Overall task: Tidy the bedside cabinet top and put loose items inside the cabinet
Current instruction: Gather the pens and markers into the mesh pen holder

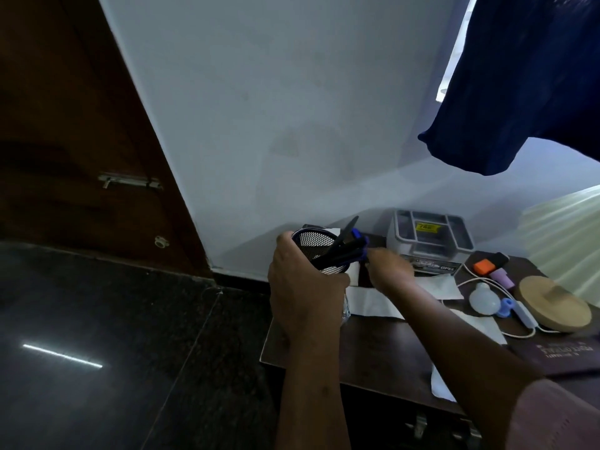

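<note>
Head view: pens going into the mesh cup over the cabinet's left end.

Nearest you, your left hand (302, 284) wraps tight round the mesh pen holder (321, 254), lifted above the bedside cabinet top (373, 352). At its 3 o'clock, your right hand (389, 271) pinches the pens (350, 248) near their tips. Keep the cup upright and feed them straight down. Farther, at 2 o'clock, the grey organiser tray (431, 235), cable (480, 280) and round wooden disc (555, 303) remain loose.

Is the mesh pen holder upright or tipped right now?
Tipped. The left hand holds the mesh pen holder off the cabinet, mouth leaning right, pens spilling toward the right hand.
</note>
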The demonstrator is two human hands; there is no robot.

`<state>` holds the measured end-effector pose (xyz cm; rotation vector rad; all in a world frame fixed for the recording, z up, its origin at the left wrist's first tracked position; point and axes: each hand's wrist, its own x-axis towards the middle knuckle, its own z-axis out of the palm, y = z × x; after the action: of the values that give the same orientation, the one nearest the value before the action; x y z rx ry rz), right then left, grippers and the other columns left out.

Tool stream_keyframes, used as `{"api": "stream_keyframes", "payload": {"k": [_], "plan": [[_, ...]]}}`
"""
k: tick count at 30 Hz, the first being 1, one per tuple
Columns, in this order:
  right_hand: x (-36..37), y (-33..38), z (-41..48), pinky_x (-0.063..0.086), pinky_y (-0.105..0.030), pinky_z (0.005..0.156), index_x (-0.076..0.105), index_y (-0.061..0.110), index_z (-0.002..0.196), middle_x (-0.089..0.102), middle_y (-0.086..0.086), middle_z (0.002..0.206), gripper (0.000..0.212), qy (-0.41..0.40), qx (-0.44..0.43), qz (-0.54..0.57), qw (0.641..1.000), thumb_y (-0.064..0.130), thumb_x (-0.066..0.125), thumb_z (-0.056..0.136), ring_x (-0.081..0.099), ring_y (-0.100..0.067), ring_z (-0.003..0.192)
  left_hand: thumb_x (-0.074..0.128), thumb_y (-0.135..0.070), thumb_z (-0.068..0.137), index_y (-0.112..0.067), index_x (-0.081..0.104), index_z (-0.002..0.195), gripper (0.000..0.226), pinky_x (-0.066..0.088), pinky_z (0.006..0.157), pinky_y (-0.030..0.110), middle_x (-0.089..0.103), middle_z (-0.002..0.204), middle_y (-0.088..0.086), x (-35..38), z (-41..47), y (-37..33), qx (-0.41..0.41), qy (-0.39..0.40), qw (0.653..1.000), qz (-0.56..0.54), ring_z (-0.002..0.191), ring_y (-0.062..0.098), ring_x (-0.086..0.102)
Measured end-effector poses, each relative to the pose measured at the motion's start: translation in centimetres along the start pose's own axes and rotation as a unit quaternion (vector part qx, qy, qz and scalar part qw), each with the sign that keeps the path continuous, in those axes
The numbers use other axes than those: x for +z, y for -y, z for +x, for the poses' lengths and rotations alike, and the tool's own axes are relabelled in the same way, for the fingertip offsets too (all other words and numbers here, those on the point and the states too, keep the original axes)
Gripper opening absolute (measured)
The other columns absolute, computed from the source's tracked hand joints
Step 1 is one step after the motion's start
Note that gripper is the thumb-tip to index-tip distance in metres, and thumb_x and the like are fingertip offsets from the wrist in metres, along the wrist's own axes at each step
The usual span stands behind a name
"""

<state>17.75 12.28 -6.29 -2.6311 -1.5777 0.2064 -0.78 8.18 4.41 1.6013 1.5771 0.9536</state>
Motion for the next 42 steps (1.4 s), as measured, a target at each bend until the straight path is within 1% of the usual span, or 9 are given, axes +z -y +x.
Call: {"api": "stream_keyframes", "payload": {"k": [4, 11, 15, 18, 25, 28, 31, 35, 42], "plan": [[0.1, -0.2, 0.1, 0.046, -0.034, 0.058, 0.055, 0.017, 0.11, 0.058, -0.003, 0.086, 0.022, -0.045, 0.003, -0.019, 0.999, 0.013, 0.054, 0.088, 0.057, -0.022, 0.072, 0.085, -0.022, 0.053, -0.027, 0.038, 0.123, 0.085, 0.05, 0.087, 0.036, 0.051, 0.124, -0.008, 0.2, 0.0, 0.0, 0.005, -0.003, 1.0, 0.003, 0.116, 0.02, 0.051], [-5.8, -0.1, -1.7, 0.044, -0.03, 0.06, 0.05, 0.009, 0.109, 0.055, -0.009, 0.094, 0.018, -0.038, 0.006, 0.198, 0.98, 0.013, 0.047, 0.092, 0.053, -0.019, 0.073, 0.086, -0.025, 0.049, -0.027, 0.041, 0.123, 0.086, 0.048, 0.087, 0.034, 0.053, 0.123, -0.007, 0.6, -0.2, -0.2, 0.038, 0.026, 0.999, -0.005, 0.115, 0.019, 0.051], [-14.0, -0.5, -5.8, 0.05, -0.021, 0.056, 0.058, 0.025, 0.095, 0.067, -0.002, 0.094, 0.011, -0.057, -0.001, 0.564, 0.824, 0.02, 0.049, 0.095, 0.062, -0.012, 0.072, 0.088, -0.027, 0.046, -0.025, 0.044, 0.123, 0.089, 0.048, 0.089, 0.033, 0.054, 0.121, -0.006, 0.6, -0.4, -0.4, 0.095, 0.083, 0.992, 0.002, 0.112, 0.018, 0.052], [-17.7, -1.1, -9.6, 0.053, -0.022, 0.069, 0.061, 0.029, 0.096, 0.072, 0.008, 0.1, 0.012, -0.097, -0.087, 0.616, 0.777, 0.022, 0.051, 0.094, 0.066, -0.007, 0.091, 0.089, -0.026, 0.044, -0.026, 0.044, 0.122, 0.09, 0.048, 0.089, 0.033, 0.054, 0.119, -0.006, 0.9, -0.6, -0.6, 0.127, 0.115, 0.985, 0.014, 0.11, 0.019, 0.052], [-14.6, -1.2, -12.8, 0.051, -0.023, 0.069, 0.071, 0.027, 0.093, 0.069, 0.0, 0.095, 0.018, -0.007, -0.133, 0.5, 0.856, 0.012, 0.064, 0.085, 0.066, -0.013, 0.086, 0.089, -0.024, 0.041, -0.028, 0.047, 0.114, 0.085, 0.05, 0.076, 0.024, 0.053, 0.095, -0.02, 1.5, -1.0, -0.8, 0.173, 0.174, 0.969, -0.013, 0.092, 0.009, 0.056], [-13.8, -1.3, -12.7, 0.047, -0.013, 0.055, 0.07, 0.033, 0.091, 0.068, 0.0, 0.087, 0.022, -0.013, -0.133, 0.463, 0.876, 0.013, 0.066, 0.084, 0.064, -0.003, 0.067, 0.089, -0.025, 0.041, -0.03, 0.047, 0.114, 0.084, 0.052, 0.075, 0.025, 0.052, 0.09, -0.025, 1.3, -0.9, -0.7, 0.184, 0.179, 0.967, -0.008, 0.089, 0.008, 0.058], [-13.4, -1.8, -12.5, 0.05, -0.011, 0.062, 0.071, 0.028, 0.096, 0.068, 0.007, 0.086, 0.023, -0.043, -0.115, 0.391, 0.912, 0.01, 0.066, 0.083, 0.063, -0.002, 0.074, 0.089, -0.024, 0.041, -0.03, 0.047, 0.114, 0.084, 0.053, 0.079, 0.029, 0.052, 0.093, -0.023, 1.2, -0.8, -0.6, 0.191, 0.179, 0.965, -0.007, 0.094, 0.01, 0.058], [-13.8, -2.5, -12.6, 0.047, -0.007, 0.064, 0.07, 0.033, 0.097, 0.063, 0.022, 0.091, 0.027, -0.009, -0.108, 0.387, 0.916, 0.01, 0.066, 0.083, 0.06, 0.003, 0.083, 0.09, -0.025, 0.042, -0.03, 0.047, 0.114, 0.085, 0.052, 0.082, 0.031, 0.055, 0.102, -0.015, 1.1, -0.6, -0.5, 0.189, 0.175, 0.966, 0.006, 0.098, 0.012, 0.057], [-14.7, -3.0, -13.1, 0.046, -0.012, 0.061, 0.069, 0.034, 0.094, 0.068, 0.006, 0.081, 0.017, -0.045, -0.112, 0.296, 0.948, 0.02, 0.067, 0.084, 0.063, -0.006, 0.075, 0.091, -0.025, 0.043, -0.027, 0.046, 0.117, 0.087, 0.052, 0.082, 0.029, 0.049, 0.102, -0.017, 1.3, -0.8, -0.6, 0.187, 0.172, 0.967, 0.016, 0.099, 0.01, 0.053]]}}
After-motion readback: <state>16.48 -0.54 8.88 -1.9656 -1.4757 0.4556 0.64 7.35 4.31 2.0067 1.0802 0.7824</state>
